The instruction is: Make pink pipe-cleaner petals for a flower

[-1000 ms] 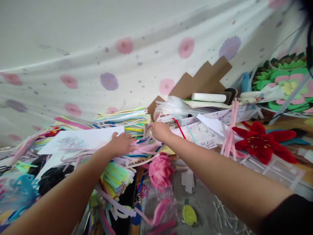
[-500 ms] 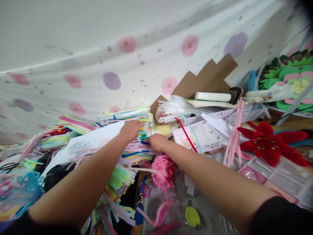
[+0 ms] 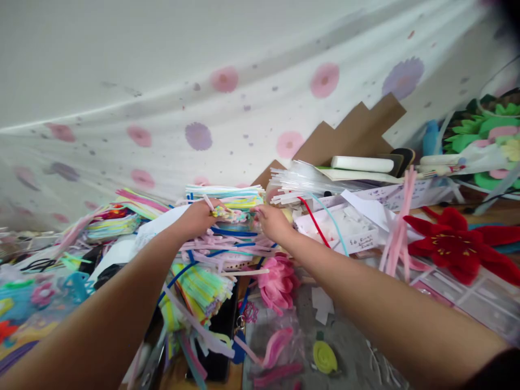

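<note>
My left hand is closed around the end of a pastel bundle of pipe cleaners, whose tips stick out beside the fingers. My right hand is at the other end of that bundle, thumb and fingers pinched together; what is between them is too small to make out. Behind both hands lies a thicker stack of pipe cleaners in white, yellow and blue. Nearer to me are loose pink and blue pipe cleaners and a pink fuzzy flower.
A yellow-green pipe cleaner bundle lies by my left forearm. To the right stand a white box and a red fuzzy flower. Brown cardboard leans at the back against the flowered sheet. A yellow-green coil lies in front.
My left hand has moved left and down, off the tall stack, and now grips a pastel bundle. My right hand has turned slightly upward. The view has shifted a little left.
</note>
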The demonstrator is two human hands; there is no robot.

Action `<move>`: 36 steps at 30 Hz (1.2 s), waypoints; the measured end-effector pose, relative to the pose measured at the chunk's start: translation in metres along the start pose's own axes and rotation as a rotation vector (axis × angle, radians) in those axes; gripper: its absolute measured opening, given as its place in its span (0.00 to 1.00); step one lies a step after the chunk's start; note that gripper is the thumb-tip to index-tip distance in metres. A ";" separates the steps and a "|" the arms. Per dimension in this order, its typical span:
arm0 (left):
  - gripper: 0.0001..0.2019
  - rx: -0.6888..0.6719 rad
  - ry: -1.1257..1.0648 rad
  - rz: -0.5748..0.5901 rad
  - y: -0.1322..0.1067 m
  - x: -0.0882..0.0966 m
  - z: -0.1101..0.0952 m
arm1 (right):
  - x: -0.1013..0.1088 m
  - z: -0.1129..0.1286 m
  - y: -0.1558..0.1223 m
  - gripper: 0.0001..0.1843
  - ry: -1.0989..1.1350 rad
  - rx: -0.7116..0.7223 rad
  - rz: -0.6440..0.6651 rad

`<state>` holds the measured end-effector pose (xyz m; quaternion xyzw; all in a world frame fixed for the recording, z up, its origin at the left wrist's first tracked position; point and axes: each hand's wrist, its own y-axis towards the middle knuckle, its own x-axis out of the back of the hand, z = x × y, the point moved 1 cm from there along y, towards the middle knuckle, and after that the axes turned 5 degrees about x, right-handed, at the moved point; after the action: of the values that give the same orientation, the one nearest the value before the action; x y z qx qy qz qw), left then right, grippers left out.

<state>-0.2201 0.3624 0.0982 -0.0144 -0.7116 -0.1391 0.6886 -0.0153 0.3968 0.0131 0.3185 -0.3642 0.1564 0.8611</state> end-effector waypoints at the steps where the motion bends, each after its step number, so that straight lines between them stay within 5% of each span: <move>1: 0.15 0.013 -0.031 0.000 -0.007 0.002 0.000 | 0.000 0.004 0.000 0.11 0.017 0.005 -0.022; 12: 0.20 0.130 -0.245 0.028 -0.022 -0.013 -0.012 | -0.010 0.031 -0.005 0.09 -0.031 -0.079 -0.133; 19: 0.26 0.076 -0.361 0.089 -0.020 -0.022 -0.010 | -0.014 0.030 -0.003 0.10 -0.119 -0.140 -0.141; 28: 0.40 0.088 -0.300 0.083 -0.022 -0.023 -0.018 | -0.015 0.040 -0.008 0.10 -0.232 -0.153 -0.131; 36: 0.36 0.148 -0.219 0.134 -0.025 -0.020 -0.028 | -0.016 0.041 -0.005 0.12 -0.295 -0.155 -0.105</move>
<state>-0.1969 0.3359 0.0744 -0.0265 -0.7880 -0.0376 0.6139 -0.0451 0.3652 0.0207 0.2891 -0.4806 0.0343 0.8272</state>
